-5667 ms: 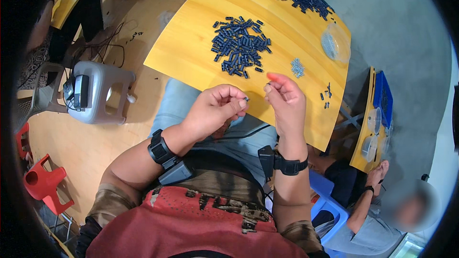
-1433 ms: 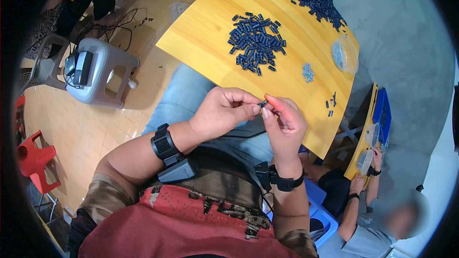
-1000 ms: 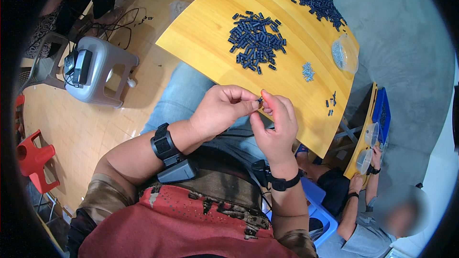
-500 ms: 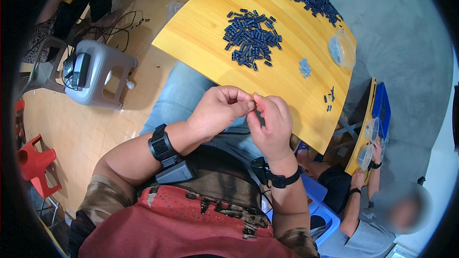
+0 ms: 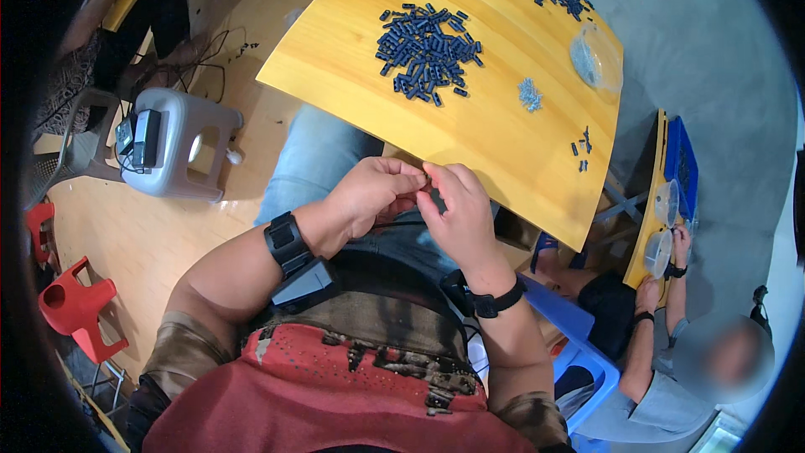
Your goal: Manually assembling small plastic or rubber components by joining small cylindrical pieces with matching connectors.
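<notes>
Here, my notes, placed against the yellow table (image 5: 495, 143).
Left hand (image 5: 373, 197): just below table's near edge, fingertips pinched on a small dark part (image 5: 428, 187).
Right hand (image 5: 457, 214): touching the left, fingers pressed to the same part.
Dark pile (image 5: 428, 54): on the tabletop, mid.
Silver bits (image 5: 530, 94): right of pile.
Grey stool (image 5: 176, 151): left of table.
</notes>
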Action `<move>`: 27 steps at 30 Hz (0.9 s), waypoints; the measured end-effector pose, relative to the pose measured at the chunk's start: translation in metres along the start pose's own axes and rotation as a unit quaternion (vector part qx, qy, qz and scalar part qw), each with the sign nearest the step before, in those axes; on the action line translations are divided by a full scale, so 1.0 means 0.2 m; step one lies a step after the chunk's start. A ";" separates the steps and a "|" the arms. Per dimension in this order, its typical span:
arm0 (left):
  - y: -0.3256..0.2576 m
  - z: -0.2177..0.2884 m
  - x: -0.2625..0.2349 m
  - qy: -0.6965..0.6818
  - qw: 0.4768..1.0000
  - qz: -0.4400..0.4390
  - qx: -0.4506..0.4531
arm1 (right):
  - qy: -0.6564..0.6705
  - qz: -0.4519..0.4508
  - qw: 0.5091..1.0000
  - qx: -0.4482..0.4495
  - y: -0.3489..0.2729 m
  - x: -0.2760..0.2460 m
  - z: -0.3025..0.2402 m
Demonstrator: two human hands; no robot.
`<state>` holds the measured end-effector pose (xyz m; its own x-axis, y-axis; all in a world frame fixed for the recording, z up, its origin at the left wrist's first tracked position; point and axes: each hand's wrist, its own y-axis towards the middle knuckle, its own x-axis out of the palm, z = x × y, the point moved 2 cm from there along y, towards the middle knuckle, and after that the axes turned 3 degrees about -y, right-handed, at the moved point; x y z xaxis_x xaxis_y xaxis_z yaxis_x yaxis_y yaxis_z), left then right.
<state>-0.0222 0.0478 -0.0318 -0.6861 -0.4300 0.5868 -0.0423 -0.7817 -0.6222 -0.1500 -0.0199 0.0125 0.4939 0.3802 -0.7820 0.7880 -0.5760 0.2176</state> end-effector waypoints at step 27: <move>0.07 0.00 -0.02 0.067 0.996 0.047 0.038 | -0.130 0.047 0.990 0.004 0.07 0.01 0.07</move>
<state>-0.0205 0.0393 -0.0424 -0.7748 -0.4427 0.4513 0.0783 -0.7756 -0.6263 -0.1433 -0.0379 0.0055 0.4521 0.1256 -0.8831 0.7395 -0.6063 0.2923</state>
